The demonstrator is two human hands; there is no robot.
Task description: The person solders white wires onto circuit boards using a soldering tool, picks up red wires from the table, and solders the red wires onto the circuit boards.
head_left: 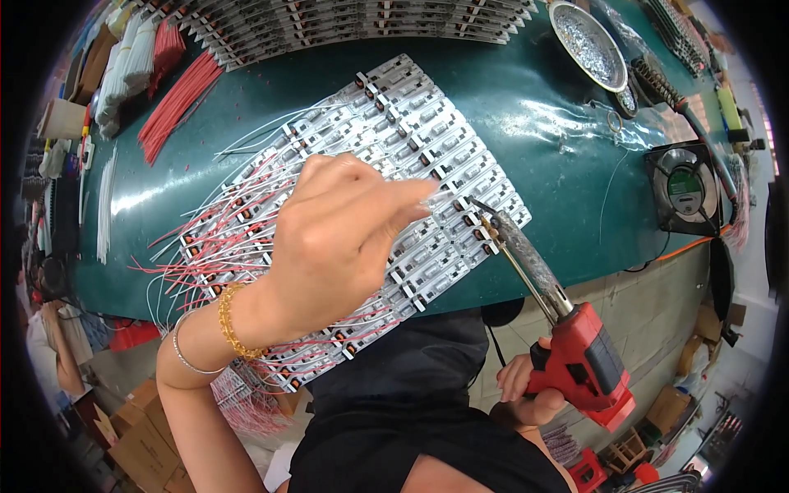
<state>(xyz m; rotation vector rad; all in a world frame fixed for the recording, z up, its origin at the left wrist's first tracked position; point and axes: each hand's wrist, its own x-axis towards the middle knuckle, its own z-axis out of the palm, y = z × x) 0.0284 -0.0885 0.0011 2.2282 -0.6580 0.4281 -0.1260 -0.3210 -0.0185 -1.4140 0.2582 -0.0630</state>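
Note:
My left hand point(337, 230) reaches over a tilted panel of small clear-and-grey parts point(452, 148) set in rows. Its thumb and forefinger are pinched together near the panel's right side; a small pale end shows at the fingertips, too small to name. My right hand point(530, 390) grips a red and black soldering gun point(583, 361) by its handle. The gun's dark tip point(481, 205) and thin brass feed tube point(522, 271) point at the panel's right edge, close to the left fingertips. Red and white wires point(205, 238) fan out from the panel's left part.
Stacked panels point(353, 20) stand at the back of the green table point(559, 214). Bundles of red wires point(177, 103) and white wires point(127, 74) lie at the far left. At right are a metal bowl of bright bits point(588, 45) and a black fan point(684, 189).

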